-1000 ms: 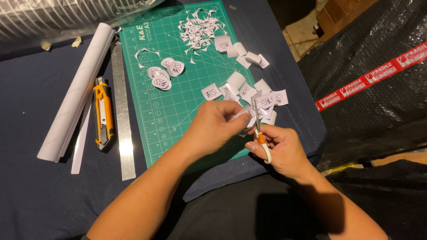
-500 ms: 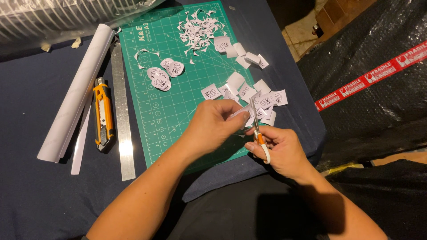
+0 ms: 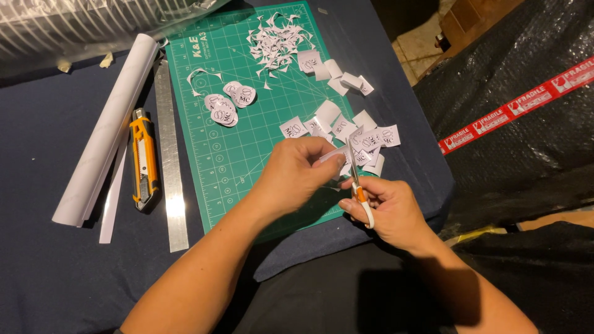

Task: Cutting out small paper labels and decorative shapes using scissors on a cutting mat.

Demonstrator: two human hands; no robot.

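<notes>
Both hands met over the near right corner of the green cutting mat (image 3: 247, 148). That mat serves as landmark for everything else. The left hand (image 3: 297, 176) was curled, its fingertips pinching a small white paper slip (image 3: 331, 154); most of the slip lay hidden behind the fingers, so its print could not be made out. The right hand (image 3: 390, 210) was closed around the orange and white handles of a pair of scissors (image 3: 354, 173), whose blades rose to the slip. Whether the blades stood apart or together was too fine to tell.

Under the mat spread the worktop (image 3: 37, 185), draped in dark blue cloth, its left and near edges cut off by the frame. Beyond the mat's far left corner a clear plastic-wrapped bundle (image 3: 93, 25) was only partly in view. Right of the mat, off the worktop, lay black bubble wrap (image 3: 526, 148) crossed by a strip of red tape (image 3: 513, 108).

Left of the mat lay a long white paper roll (image 3: 108, 130), then an orange utility knife (image 3: 143, 158), then a steel ruler (image 3: 169, 154) along the mat's left edge.

On the mat, a heap of white paper trimmings (image 3: 272, 40) sat at the far end. Printed paper squares (image 3: 346, 127) were scattered along the right side, some overlapping, some hidden by the hands. A small stack of cut round labels (image 3: 226, 105) rested left of centre.
</notes>
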